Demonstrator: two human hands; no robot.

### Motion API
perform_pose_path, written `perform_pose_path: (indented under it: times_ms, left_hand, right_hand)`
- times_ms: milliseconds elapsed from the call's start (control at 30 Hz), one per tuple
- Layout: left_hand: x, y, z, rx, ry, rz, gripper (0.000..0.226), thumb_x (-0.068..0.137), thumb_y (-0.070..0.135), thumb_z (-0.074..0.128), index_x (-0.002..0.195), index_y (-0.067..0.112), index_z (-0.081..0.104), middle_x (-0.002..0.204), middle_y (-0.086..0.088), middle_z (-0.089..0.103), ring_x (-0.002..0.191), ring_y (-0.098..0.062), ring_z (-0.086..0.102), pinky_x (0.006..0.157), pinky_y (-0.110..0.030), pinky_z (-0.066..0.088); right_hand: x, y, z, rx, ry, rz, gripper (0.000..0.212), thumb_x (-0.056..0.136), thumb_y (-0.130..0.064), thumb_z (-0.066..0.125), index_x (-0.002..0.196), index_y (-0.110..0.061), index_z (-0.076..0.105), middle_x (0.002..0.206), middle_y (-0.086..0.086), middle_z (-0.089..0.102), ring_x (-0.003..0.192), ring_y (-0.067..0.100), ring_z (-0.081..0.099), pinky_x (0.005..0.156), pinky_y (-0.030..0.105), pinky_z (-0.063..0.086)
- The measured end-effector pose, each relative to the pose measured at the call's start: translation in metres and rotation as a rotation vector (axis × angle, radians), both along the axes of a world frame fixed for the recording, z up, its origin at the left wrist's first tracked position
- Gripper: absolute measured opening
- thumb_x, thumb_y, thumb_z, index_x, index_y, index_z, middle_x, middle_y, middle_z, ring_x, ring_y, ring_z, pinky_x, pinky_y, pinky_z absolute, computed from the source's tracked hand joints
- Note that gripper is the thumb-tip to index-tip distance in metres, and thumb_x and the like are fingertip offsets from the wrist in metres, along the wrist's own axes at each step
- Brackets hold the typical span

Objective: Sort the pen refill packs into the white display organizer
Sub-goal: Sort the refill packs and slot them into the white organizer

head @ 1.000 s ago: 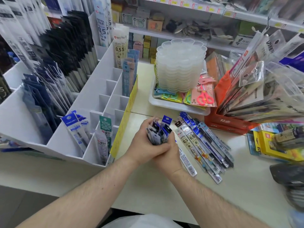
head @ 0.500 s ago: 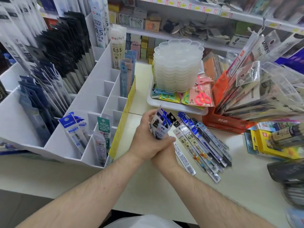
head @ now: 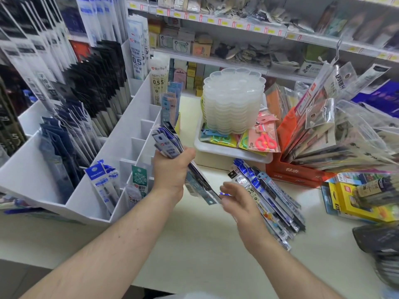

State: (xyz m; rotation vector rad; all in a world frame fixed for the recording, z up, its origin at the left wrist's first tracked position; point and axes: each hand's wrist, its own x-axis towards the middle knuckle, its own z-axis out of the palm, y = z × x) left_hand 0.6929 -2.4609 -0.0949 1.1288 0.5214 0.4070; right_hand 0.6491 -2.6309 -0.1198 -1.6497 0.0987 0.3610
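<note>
Blue refill bundle (head: 170, 147) blurred; left hand (head: 170, 169) hides middle.

The refill packs (head: 166, 145) are blue and white, the display organizer (head: 121, 134) white, the scissors (head: 264, 142) pink, the box (head: 289, 171) orange, the bench (head: 194, 244) cream.

Organizer (head: 121, 134) stands left of the loose packs (head: 274, 199) on the counter (head: 194, 255).
</note>
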Motion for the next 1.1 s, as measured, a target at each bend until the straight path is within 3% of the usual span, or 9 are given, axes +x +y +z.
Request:
perform_pose_path:
  times_ms: [100, 167, 333, 533, 600, 733, 800, 967, 1100]
  left_hand:
    - [-0.001, -0.006, 0.005, 0.152, -0.076, -0.051, 0.023, 0.063, 0.01, 0.07, 0.061, 0.033, 0.071, 0.061, 0.007, 0.062, 0.067, -0.019, 0.059, 0.067, -0.029, 0.051]
    - [-0.003, -0.013, 0.006, 0.184, -0.11, -0.069, 0.012, 0.064, 0.011, 0.072, 0.063, 0.022, 0.068, 0.062, 0.009, 0.064, 0.064, -0.011, 0.06, 0.064, -0.023, 0.051]
    - [-0.01, -0.026, 0.001, 0.159, -0.147, -0.1, 0.039, 0.053, 0.03, 0.079, 0.083, 0.009, 0.065, 0.072, 0.005, 0.067, 0.069, -0.016, 0.062, 0.067, -0.029, 0.052]
    - [-0.017, -0.033, -0.002, 0.247, -0.132, -0.141, 0.038, 0.059, 0.014, 0.077, 0.091, 0.006, 0.059, 0.073, 0.005, 0.062, 0.069, -0.011, 0.059, 0.07, -0.026, 0.051]
    - [-0.018, -0.03, -0.003, 0.272, -0.114, -0.137, 0.026, 0.061, 0.015, 0.075, 0.08, 0.012, 0.058, 0.067, 0.007, 0.058, 0.064, -0.011, 0.053, 0.065, -0.025, 0.048]
    - [-0.02, -0.016, -0.006, 0.381, -0.115, -0.237, 0.02, 0.067, 0.006, 0.068, 0.082, 0.012, 0.057, 0.063, 0.015, 0.059, 0.061, -0.002, 0.055, 0.063, -0.017, 0.047]
    - [-0.023, -0.012, -0.014, 0.433, -0.092, -0.272, 0.031, 0.066, 0.007, 0.071, 0.093, 0.004, 0.055, 0.069, 0.014, 0.06, 0.064, 0.001, 0.057, 0.066, -0.015, 0.048]
    - [-0.031, -0.013, -0.033, 0.462, 0.039, -0.335, 0.046, 0.063, 0.015, 0.079, 0.101, 0.004, 0.057, 0.079, 0.014, 0.065, 0.071, 0.003, 0.062, 0.068, -0.015, 0.05]
    - [-0.034, -0.014, -0.04, 0.442, 0.136, -0.383, 0.033, 0.064, 0.015, 0.075, 0.091, 0.015, 0.055, 0.066, 0.021, 0.061, 0.063, 0.004, 0.056, 0.064, -0.016, 0.047]
  right_hand:
    - [0.005, 0.012, 0.007, 0.326, 0.497, -0.328, 0.044, 0.094, -0.053, 0.054, 0.118, -0.017, 0.059, 0.122, 0.008, 0.061, 0.112, 0.026, 0.061, 0.099, 0.047, 0.046]
    - [0.01, 0.021, 0.011, 0.411, 0.634, -0.386, 0.05, 0.098, -0.057, 0.044, 0.122, -0.014, 0.055, 0.121, 0.013, 0.058, 0.112, 0.032, 0.059, 0.101, 0.053, 0.044]
    - [0.022, 0.042, 0.003, 0.528, 0.737, -0.472, 0.056, 0.099, -0.055, 0.042, 0.118, -0.005, 0.061, 0.114, 0.021, 0.067, 0.106, 0.038, 0.063, 0.093, 0.051, 0.049]
    - [0.026, 0.045, -0.005, 0.618, 0.731, -0.326, 0.068, 0.101, -0.058, 0.03, 0.116, -0.004, 0.068, 0.108, 0.019, 0.074, 0.107, 0.033, 0.068, 0.105, 0.046, 0.047]
    - [0.028, 0.035, -0.009, 0.397, 0.636, -0.294, 0.061, 0.102, -0.055, 0.035, 0.113, -0.004, 0.065, 0.109, 0.015, 0.071, 0.103, 0.029, 0.068, 0.089, 0.039, 0.051]
    - [0.03, -0.013, -0.026, -0.794, 0.063, 0.028, 0.029, 0.096, -0.037, 0.055, 0.115, -0.017, 0.063, 0.114, 0.001, 0.064, 0.099, 0.021, 0.06, 0.077, 0.031, 0.043]
    - [0.03, -0.026, -0.03, -1.176, 0.01, 0.267, 0.032, 0.092, -0.033, 0.056, 0.119, -0.016, 0.059, 0.116, 0.003, 0.06, 0.104, 0.025, 0.06, 0.074, 0.031, 0.04]
    - [0.026, -0.02, -0.034, -1.302, 0.036, 0.416, 0.021, 0.092, -0.012, 0.052, 0.112, -0.014, 0.054, 0.113, 0.006, 0.063, 0.096, 0.026, 0.059, 0.07, 0.031, 0.042]
    - [0.027, -0.02, -0.037, -1.018, 0.169, 0.378, 0.015, 0.086, -0.015, 0.06, 0.099, -0.017, 0.055, 0.094, 0.001, 0.061, 0.083, 0.018, 0.057, 0.065, 0.03, 0.047]
